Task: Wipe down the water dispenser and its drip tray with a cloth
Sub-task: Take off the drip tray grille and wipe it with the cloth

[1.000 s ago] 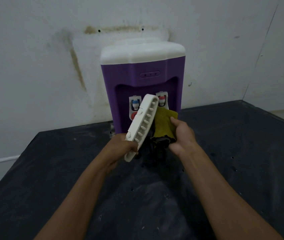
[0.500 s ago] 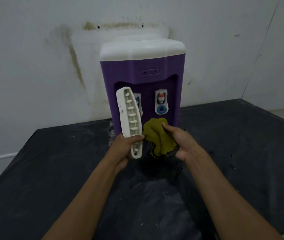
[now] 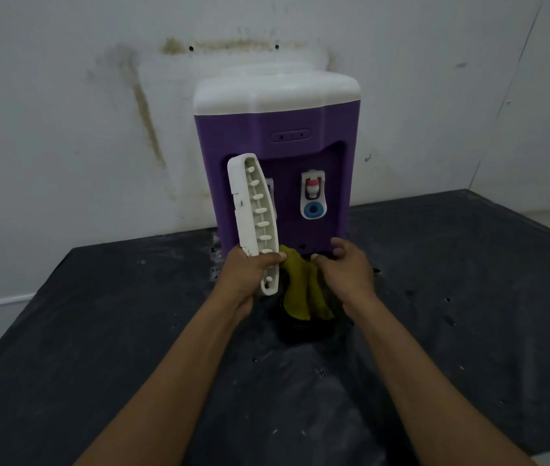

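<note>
At the centre of the frame the purple water dispenser [image 3: 277, 136] with its white top stands on the dark, dust-flecked desk [image 3: 98, 331], close to the stained white wall [image 3: 65, 129]. The left hand [image 3: 250, 275] is clamped around the lower part of the white drip tray [image 3: 253, 210], thumb across its face. The tray is held nearly upright in front of the dispenser's left side, ribbed side towards the camera, and it hides most of the left tap. The right tap [image 3: 313, 195], with its red knob and blue ring, is in plain view. The right hand [image 3: 347, 270], just right of the left one at the foot of the dispenser, has its fingers curled and holds the olive-yellow cloth [image 3: 300, 290]. The cloth hangs down between the two hands, and its lower folds merge into a dark patch just above the desk.
</note>
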